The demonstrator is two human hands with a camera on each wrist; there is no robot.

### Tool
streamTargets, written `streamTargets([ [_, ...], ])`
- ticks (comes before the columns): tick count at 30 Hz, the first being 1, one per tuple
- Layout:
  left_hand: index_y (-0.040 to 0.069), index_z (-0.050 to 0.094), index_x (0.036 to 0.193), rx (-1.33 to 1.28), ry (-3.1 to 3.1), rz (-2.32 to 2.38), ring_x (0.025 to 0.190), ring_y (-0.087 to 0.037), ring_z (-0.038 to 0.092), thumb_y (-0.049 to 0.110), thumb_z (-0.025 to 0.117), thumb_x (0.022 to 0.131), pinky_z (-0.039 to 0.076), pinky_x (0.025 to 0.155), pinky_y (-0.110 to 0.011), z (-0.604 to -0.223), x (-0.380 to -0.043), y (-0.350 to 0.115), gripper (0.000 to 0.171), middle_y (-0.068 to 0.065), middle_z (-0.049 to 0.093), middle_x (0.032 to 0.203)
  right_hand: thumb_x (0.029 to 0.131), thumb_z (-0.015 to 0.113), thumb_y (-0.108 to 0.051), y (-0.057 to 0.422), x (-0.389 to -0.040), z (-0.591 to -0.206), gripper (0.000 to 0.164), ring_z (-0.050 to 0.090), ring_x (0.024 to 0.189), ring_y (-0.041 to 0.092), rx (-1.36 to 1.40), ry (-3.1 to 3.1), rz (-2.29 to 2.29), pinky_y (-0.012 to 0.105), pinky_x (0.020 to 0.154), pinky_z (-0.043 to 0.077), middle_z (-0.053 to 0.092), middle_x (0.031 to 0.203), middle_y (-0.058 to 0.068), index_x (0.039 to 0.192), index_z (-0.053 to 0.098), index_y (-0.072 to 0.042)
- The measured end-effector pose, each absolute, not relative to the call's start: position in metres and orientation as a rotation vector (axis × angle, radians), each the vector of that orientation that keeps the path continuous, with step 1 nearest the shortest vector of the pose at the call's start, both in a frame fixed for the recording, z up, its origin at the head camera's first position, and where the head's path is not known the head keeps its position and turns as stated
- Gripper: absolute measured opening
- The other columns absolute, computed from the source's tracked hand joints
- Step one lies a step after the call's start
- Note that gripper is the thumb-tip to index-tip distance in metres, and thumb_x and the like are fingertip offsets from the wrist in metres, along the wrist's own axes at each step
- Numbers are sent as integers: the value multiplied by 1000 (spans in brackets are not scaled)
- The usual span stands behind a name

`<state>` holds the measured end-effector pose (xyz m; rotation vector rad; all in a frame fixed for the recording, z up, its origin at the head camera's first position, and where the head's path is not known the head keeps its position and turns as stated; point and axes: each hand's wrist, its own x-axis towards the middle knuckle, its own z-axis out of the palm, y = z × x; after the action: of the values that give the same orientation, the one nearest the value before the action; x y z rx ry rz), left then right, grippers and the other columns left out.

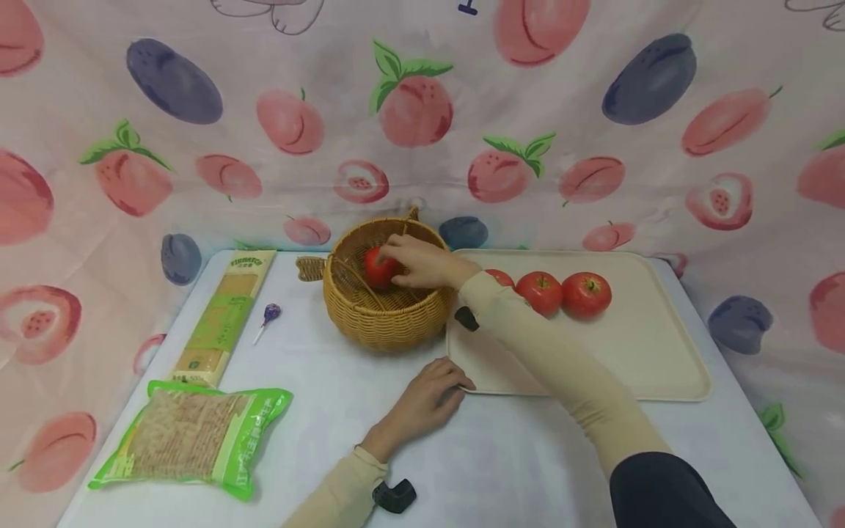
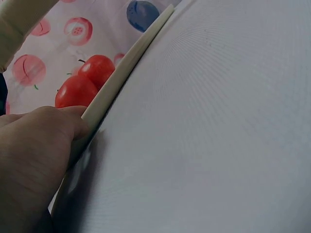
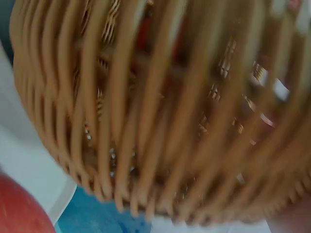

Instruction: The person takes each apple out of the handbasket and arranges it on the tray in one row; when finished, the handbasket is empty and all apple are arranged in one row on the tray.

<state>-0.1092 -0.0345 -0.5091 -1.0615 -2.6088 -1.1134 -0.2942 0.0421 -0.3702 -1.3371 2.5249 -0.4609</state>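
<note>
Inside the round wicker basket (image 1: 386,330), my right hand (image 1: 422,260) holds a red apple (image 1: 378,273) between thumb and fingers. Woven strands of the basket's side (image 3: 160,111) fill the right wrist view and hide that hand. My left hand (image 1: 422,400) is at the front left corner of the beige tray (image 1: 634,352). In the left wrist view its thumb and fingers pinch the tray's rim (image 2: 109,92). Red apples (image 1: 586,295) sit in a row on the tray, one of them partly hidden behind my right sleeve.
A long pack of noodles (image 1: 224,315) lies at the left, with a purple lollipop (image 1: 269,315) beside it. Nearer the front left is a green-edged bag (image 1: 191,436) of brownish food. A fruit-printed cloth (image 1: 422,176) hangs behind the table.
</note>
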Motion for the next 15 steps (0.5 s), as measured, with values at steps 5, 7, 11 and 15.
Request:
streamTargets([
  [5, 24, 66, 104, -1055, -2616, -1110, 104, -4, 50, 14, 57, 92, 43, 94, -22, -509, -109, -35, 18, 12, 57, 101, 91, 62, -20, 30, -299, -376, 42, 41, 126, 23, -1307, 2570, -411, 40, 107, 38, 40, 136, 6, 130, 49, -19],
  [7, 24, 66, 104, -1063, -2616, -1109, 104, -4, 51, 14, 57, 92, 43, 94, -22, -511, -108, -34, 18, 12, 57, 102, 91, 62, -20, 27, -300, -378, 47, 35, 134, 26, -1269, 2581, -382, 42, 106, 39, 34, 145, 9, 134, 45, -21],
  [11, 24, 66, 104, -1077, -2623, -1102, 104, -3, 51, 16, 56, 93, 43, 95, -22, -511, -106, -34, 17, 12, 57, 102, 90, 62, -20, 22, -302, -383, 60, 24, 143, 28, -1219, 2577, -279, 48, 110, 35, 22, 155, 12, 143, 34, -24],
  [15, 24, 65, 104, -1076, -2611, -1068, 104, -4, 51, 16, 57, 93, 42, 97, -22, -511, -108, -36, 17, 12, 57, 102, 90, 63, -20, 18, -303, -384, 67, 32, 136, 30, -1246, 2584, -199, 45, 104, 41, 29, 147, 11, 147, 27, -25],
])
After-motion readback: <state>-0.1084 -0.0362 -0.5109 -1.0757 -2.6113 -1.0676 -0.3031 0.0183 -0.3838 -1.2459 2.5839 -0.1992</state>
